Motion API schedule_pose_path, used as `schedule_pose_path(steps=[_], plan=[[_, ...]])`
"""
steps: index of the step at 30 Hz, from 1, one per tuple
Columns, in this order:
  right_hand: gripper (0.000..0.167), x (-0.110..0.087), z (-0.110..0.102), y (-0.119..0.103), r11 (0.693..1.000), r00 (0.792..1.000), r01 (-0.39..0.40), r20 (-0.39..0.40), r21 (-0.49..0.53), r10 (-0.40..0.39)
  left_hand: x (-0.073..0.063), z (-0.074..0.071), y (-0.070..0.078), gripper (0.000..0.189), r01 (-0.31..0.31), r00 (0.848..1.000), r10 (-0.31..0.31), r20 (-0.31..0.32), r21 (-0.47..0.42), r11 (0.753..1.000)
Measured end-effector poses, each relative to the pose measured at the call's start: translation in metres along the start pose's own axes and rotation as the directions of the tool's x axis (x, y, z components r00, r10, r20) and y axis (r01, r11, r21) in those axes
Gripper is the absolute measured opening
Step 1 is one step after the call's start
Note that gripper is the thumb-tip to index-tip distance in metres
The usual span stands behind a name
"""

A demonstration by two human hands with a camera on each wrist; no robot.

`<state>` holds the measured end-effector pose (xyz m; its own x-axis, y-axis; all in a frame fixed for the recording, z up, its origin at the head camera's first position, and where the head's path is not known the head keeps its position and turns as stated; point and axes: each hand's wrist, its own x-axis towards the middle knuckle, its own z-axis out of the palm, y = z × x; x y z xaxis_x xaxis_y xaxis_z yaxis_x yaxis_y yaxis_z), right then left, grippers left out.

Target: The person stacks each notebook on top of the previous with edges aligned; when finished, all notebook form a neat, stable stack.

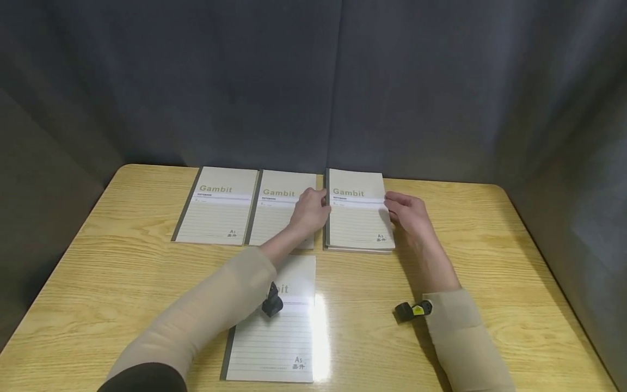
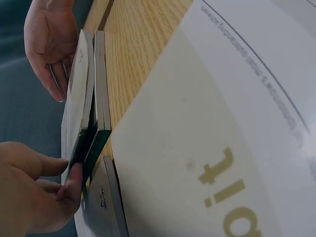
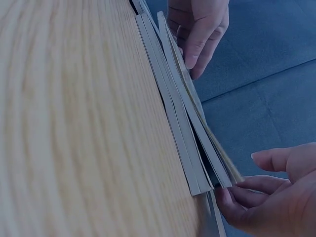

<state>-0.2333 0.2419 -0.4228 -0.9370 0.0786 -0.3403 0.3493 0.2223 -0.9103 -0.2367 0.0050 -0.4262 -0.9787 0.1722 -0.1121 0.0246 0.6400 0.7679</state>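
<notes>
A Gambit notebook tops the right-hand stack on the table. My left hand pinches its dark spine edge, thumb above and a finger in the gap below. At the opposite edge, my right hand touches the notebook with its fingertips; in the right wrist view its thumb stands apart from the cover. Both wrist views show this top notebook tilted up, a dark wedge-shaped gap between it and the notebooks beneath. Left of the stack, another notebook lies partly hidden behind my left hand and forearm.
A notebook lies at the far left of the row. Nearer me, one more notebook is partly covered by my left sleeve. The wooden table ends at a dark curtain behind the row.
</notes>
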Motion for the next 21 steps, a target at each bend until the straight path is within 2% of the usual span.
schedule_pose_path(steps=[4,8,16,21], plan=[[0.054,0.000,0.000,0.001,1.000,1.000,0.006,0.005,-0.008,-0.006,-0.001,0.000,-0.002,0.052,0.003,1.000,-0.003,0.001,0.031,1.000],[0.055,-0.002,-0.001,0.000,1.000,1.000,0.006,0.013,-0.001,-0.006,-0.001,-0.002,-0.002,0.053,0.014,1.000,-0.014,0.009,0.022,1.000],[0.056,-0.008,0.002,-0.005,0.999,1.000,-0.006,0.026,-0.032,0.007,-0.009,-0.005,0.006,0.056,0.063,0.995,-0.052,0.083,-0.141,0.988],[0.055,-0.010,0.002,-0.007,0.999,1.000,-0.017,0.020,-0.048,0.018,-0.014,-0.007,0.011,0.057,0.093,0.991,-0.075,0.108,-0.180,0.979]])
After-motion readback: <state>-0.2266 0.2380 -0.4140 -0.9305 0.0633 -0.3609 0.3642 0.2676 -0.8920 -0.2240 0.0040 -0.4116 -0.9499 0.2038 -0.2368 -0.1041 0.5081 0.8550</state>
